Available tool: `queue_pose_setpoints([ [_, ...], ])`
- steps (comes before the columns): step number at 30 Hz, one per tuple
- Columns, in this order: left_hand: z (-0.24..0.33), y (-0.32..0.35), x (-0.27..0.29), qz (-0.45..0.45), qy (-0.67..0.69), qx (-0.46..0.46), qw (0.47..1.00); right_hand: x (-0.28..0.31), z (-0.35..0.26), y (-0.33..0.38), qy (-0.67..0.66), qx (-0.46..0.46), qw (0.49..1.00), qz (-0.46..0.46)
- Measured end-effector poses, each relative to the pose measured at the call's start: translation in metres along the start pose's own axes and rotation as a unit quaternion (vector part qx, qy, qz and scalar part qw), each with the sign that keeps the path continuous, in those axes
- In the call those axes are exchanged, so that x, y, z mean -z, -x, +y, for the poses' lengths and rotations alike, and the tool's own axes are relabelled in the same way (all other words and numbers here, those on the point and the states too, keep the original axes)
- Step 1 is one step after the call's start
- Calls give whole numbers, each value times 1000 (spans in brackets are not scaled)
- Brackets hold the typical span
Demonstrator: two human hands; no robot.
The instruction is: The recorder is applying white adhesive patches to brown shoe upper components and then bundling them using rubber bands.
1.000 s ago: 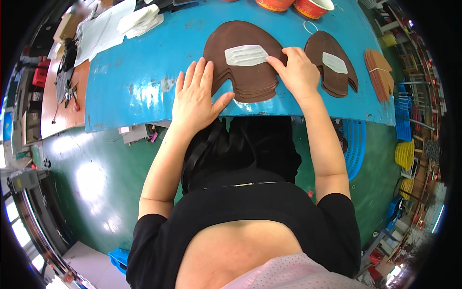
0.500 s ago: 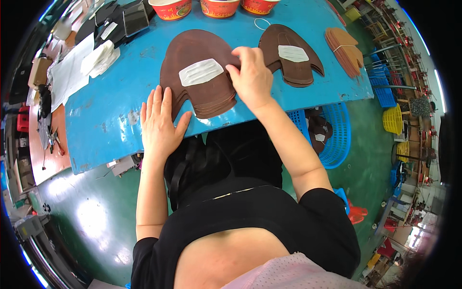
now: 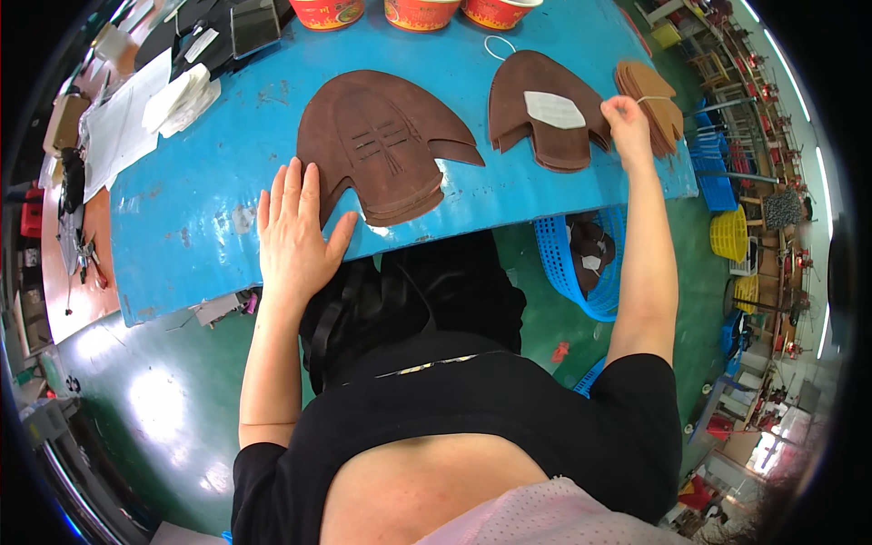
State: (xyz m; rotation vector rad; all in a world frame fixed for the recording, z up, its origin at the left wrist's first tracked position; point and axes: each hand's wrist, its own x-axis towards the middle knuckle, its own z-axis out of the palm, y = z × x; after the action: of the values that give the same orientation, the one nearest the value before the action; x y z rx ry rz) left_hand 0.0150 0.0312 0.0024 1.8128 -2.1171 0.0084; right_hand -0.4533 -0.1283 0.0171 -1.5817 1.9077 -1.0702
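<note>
My left hand (image 3: pixel 295 238) lies flat, fingers spread, on the blue desk (image 3: pixel 209 182) beside the dark brown leather stack (image 3: pixel 386 145). My right hand (image 3: pixel 625 118) reaches far right, pinching the white paper (image 3: pixel 554 110) on the second stack (image 3: pixel 542 113).

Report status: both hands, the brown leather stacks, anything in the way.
Left hand flat on the blue table, touching the big brown stack. Right hand at the smaller stack, beside the tan stack; grip unclear. Nothing in the way.
</note>
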Motion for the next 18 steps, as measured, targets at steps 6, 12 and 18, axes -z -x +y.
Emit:
queue_pose_setpoints([
  [6,-1,-1,5,-4,23,2,1000,-12,-50,8,347,134,926,65],
  [12,-4,2,11,-15,63,12,998,-150,-214,-1,-34,375,915,-145],
  [18,-7,4,11,21,107,23,994,-282,-278,-94,-141,364,920,-46],
])
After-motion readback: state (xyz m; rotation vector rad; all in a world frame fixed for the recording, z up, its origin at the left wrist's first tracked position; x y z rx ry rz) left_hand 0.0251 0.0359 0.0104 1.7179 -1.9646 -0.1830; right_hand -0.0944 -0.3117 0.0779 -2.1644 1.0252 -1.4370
